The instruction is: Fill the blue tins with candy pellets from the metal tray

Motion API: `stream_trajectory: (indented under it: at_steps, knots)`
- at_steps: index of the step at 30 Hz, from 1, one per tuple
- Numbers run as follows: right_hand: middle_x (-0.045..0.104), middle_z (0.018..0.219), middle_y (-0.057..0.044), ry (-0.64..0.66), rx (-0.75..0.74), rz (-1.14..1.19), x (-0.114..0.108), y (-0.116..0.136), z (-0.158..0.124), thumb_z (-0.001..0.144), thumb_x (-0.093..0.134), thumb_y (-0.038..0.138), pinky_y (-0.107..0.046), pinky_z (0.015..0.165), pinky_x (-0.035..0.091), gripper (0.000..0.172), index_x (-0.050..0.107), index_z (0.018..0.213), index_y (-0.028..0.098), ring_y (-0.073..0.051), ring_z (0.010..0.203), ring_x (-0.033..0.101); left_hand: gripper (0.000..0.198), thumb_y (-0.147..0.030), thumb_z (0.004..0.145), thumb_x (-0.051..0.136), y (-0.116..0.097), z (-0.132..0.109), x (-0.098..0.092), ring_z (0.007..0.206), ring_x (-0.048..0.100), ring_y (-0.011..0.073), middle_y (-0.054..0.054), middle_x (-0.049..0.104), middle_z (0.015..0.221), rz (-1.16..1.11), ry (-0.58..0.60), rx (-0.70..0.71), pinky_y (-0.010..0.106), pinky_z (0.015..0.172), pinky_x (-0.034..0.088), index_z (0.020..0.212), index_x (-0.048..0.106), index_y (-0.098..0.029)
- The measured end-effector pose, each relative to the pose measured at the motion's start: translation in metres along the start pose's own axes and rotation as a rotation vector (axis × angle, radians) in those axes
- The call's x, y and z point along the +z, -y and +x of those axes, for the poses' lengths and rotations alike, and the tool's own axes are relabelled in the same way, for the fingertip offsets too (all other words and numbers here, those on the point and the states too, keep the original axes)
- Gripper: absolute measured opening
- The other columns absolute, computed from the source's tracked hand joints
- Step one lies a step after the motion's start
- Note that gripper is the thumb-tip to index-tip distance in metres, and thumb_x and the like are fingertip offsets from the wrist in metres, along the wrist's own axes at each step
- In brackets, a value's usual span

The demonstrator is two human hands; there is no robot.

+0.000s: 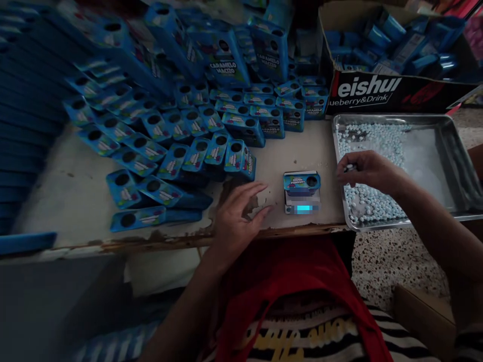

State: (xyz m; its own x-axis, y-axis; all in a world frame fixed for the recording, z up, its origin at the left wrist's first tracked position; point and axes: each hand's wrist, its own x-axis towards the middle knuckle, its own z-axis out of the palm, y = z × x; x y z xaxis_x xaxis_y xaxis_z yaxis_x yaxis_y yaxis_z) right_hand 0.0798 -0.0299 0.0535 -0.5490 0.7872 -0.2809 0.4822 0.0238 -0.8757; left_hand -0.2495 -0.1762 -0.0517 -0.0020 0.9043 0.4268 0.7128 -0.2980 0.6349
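A small digital scale (289, 206) with a lit display lies near the table's front edge, and a blue candy box (298, 182) rests on it. Left of the scale, my left hand (239, 216) is over the table, its fingers apart and nothing between them. My right hand (364, 171) is over the left side of a metal tray (449, 201), its fingers curled together around some small white candies. More white candies (372, 203) are spread over the left part of that tray.
Many blue boxes (173, 161) stand in rows at the left and back of the table (79, 186). An open carton (377, 98) full of blue boxes sits behind the tray. Part of another person's arm (476, 156) shows at the right edge.
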Motion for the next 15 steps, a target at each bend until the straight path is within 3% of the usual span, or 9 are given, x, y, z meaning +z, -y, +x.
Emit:
stream_trajectory:
  at_steps: [4, 7, 15]
  knots:
    - [0.075, 0.079, 0.000, 0.039, -0.135, -0.324, 0.021, 0.042, 0.012, 0.091, 0.077, 0.024, -0.029, 0.069, 0.045, 0.007, 0.082, 0.093, 0.020, -0.013, 0.070, 0.062, 0.034, -0.035, 0.101, 0.082, 0.007, -0.007, -0.019, 0.131, 0.075, 0.0291, 0.008, 0.076, 0.143, 0.028, -0.021, -0.026, 0.048, 0.116, 0.064, 0.134, 0.075, -0.028]
    - [0.077, 0.087, -0.001, 0.059, -0.227, -0.565, 0.032, 0.064, 0.016, 0.091, 0.069, 0.008, -0.029, 0.076, 0.045, 0.019, 0.084, 0.094, 0.019, -0.014, 0.077, 0.064, 0.033, -0.034, 0.100, 0.083, 0.013, -0.009, -0.023, 0.135, 0.073, 0.0313, 0.008, 0.073, 0.147, 0.029, -0.048, -0.012, 0.051, 0.118, 0.063, 0.132, 0.076, -0.029]
    - [0.078, 0.105, -0.006, 0.126, -0.289, -0.754, 0.041, 0.068, 0.017, 0.091, 0.072, 0.002, -0.028, 0.080, 0.049, 0.031, 0.088, 0.109, 0.022, -0.016, 0.086, 0.068, 0.034, -0.036, 0.101, 0.082, 0.027, -0.008, -0.020, 0.123, 0.078, 0.0321, 0.010, 0.066, 0.156, -0.025, -0.044, 0.044, 0.054, 0.106, 0.070, 0.134, 0.077, -0.034]
